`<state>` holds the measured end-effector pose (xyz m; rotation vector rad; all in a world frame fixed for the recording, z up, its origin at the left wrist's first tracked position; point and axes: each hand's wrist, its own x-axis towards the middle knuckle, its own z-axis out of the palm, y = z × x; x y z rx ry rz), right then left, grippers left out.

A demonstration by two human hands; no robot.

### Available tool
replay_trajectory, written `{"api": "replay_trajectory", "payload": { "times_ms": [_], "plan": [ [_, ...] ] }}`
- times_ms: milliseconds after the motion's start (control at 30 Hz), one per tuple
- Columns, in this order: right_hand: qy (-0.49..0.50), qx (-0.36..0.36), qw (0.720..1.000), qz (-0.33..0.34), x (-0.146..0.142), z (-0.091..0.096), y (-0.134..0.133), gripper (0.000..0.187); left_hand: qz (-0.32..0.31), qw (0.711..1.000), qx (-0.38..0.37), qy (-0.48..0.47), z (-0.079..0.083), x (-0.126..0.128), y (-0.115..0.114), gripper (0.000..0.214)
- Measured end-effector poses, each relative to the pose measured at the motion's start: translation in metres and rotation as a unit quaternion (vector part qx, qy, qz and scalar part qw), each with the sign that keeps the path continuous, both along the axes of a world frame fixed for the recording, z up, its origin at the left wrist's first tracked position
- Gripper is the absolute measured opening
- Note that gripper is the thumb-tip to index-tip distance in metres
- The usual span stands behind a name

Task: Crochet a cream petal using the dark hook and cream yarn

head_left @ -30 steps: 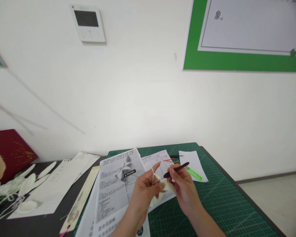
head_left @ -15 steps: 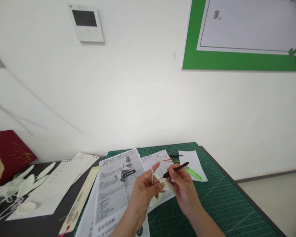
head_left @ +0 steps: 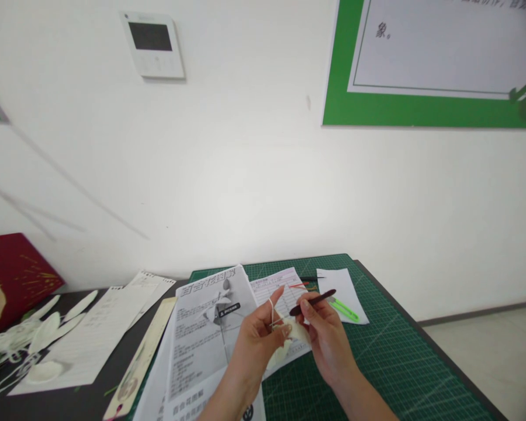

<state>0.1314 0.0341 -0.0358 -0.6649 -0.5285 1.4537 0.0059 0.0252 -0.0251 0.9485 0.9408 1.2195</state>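
Between my hands is a small cream crochet piece (head_left: pixel 297 331), partly hidden by the fingers. My left hand (head_left: pixel 263 333) pinches its left edge, and white yarn (head_left: pixel 272 310) loops round the raised index finger. A dark-handled crochet hook (head_left: pixel 313 302) rests in my right hand (head_left: pixel 322 327), gripped between thumb and fingers, its tip pointing left toward the piece. Under the hands lie a printed chart sheet (head_left: pixel 277 286) and a green cutting mat (head_left: pixel 377 362).
Left of my hands lie printed pattern sheets (head_left: pixel 201 351), a long cream strip (head_left: pixel 144 356) and white paper (head_left: pixel 83 345). White petal-shaped pieces (head_left: pixel 46 332) and a red bag (head_left: pixel 15 275) sit far left. A green cutter (head_left: pixel 344 310) lies on paper at right. A wall rises behind.
Both hands keep nearly the same pose. The crochet piece has shifted slightly between the fingers, and the camera view has tilted a little.
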Motion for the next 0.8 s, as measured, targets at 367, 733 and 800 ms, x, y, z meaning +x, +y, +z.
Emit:
{"api": "replay_trajectory", "payload": {
  "times_ms": [367,733,800],
  "plan": [
    [0.002,0.01,1.0,0.007,-0.0005,0.0,-0.0009,0.022,0.007,1.0,-0.002,-0.022,0.0025,0.0007,-0.0014,0.068],
    [-0.015,0.003,1.0,-0.001,-0.0016,0.0021,-0.0006,0.026,0.001,0.999,-0.007,-0.035,0.0032,0.002,-0.002,0.068],
    [-0.014,0.004,1.0,-0.002,-0.0016,0.002,-0.0007,0.026,0.0,0.999,-0.007,-0.035,0.0047,0.002,-0.0028,0.067]
  ]
}}
